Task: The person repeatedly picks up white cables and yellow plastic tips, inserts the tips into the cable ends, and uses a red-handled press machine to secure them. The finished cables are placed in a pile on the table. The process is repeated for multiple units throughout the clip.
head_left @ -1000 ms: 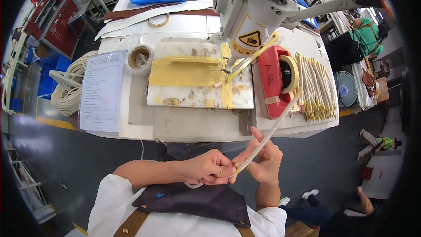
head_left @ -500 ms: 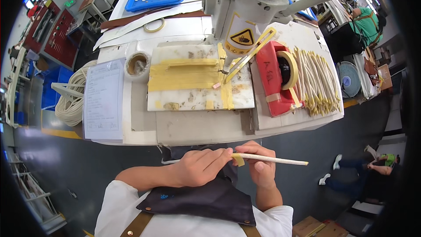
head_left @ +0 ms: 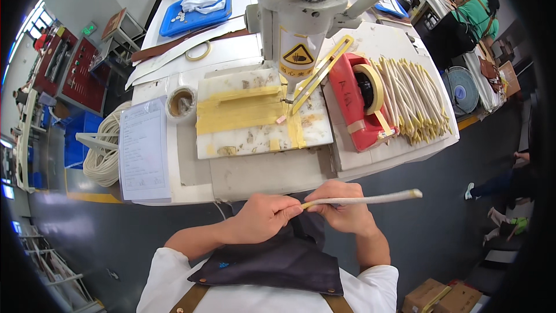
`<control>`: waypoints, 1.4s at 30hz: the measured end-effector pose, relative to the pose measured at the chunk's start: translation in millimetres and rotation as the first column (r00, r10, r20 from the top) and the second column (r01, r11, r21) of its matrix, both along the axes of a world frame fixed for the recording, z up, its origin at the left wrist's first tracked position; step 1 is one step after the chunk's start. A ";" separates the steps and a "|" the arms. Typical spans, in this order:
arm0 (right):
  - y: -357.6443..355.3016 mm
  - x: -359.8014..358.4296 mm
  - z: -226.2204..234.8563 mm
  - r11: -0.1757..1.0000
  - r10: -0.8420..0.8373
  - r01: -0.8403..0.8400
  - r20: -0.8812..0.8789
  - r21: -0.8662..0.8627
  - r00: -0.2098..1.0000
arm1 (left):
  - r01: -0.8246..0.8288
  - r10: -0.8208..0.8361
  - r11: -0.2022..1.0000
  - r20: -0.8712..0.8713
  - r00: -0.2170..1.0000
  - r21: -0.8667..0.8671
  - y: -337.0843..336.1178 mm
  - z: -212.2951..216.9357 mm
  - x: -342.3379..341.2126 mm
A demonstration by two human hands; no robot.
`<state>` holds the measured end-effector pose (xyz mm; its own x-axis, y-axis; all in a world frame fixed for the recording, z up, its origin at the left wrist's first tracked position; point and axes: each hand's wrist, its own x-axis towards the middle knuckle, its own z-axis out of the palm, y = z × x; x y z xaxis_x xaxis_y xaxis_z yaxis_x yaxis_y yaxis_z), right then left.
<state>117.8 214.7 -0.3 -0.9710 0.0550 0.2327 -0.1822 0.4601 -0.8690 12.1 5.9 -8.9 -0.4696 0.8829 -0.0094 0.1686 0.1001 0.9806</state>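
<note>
A short piece of white cord [head_left: 385, 199] runs between my hands in front of the table edge, with yellow tape on both ends. My left hand [head_left: 263, 218] pinches its taped left end between thumb and fingers. Closed around the cord just beside that end, my right hand [head_left: 343, 207] lets the rest stick out to the right. My fingers partly hide the left end. On the table, a bundle of similar cords [head_left: 414, 98] with yellow-taped ends lies next to a red tape dispenser [head_left: 347, 107] holding a yellow roll [head_left: 375, 88].
A press machine [head_left: 298, 40] with a warning label stands over a white, yellow-taped board [head_left: 231, 139]. To its left are a clear tape roll [head_left: 182, 103], a printed sheet [head_left: 143, 153] and coiled cord [head_left: 104, 159]. A blue tray [head_left: 197, 14] sits behind. People work farther off.
The loose flap of yellow tape at the cord's left end no longer hangs down; it lies around the cord. My right fingers have closed over the cord, and the view has shifted slightly.
</note>
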 end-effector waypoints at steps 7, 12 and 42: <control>10.4 -5.5 -0.4 0.956 0.240 -0.223 0.071 -0.191 0.968 | 0.177 -0.061 0.983 0.837 0.543 -0.043 -8.7 -12.2 -2.3; 11.1 -15.0 -10.2 0.890 0.347 -0.359 -0.094 -0.281 0.933 | 0.148 -0.166 0.979 0.967 0.195 0.138 -12.1 -26.1 -0.1; -32.1 -25.4 -43.4 0.372 0.219 -0.025 0.061 -0.928 0.974 | -0.067 0.161 0.974 0.461 0.873 -0.215 -4.1 21.2 -15.0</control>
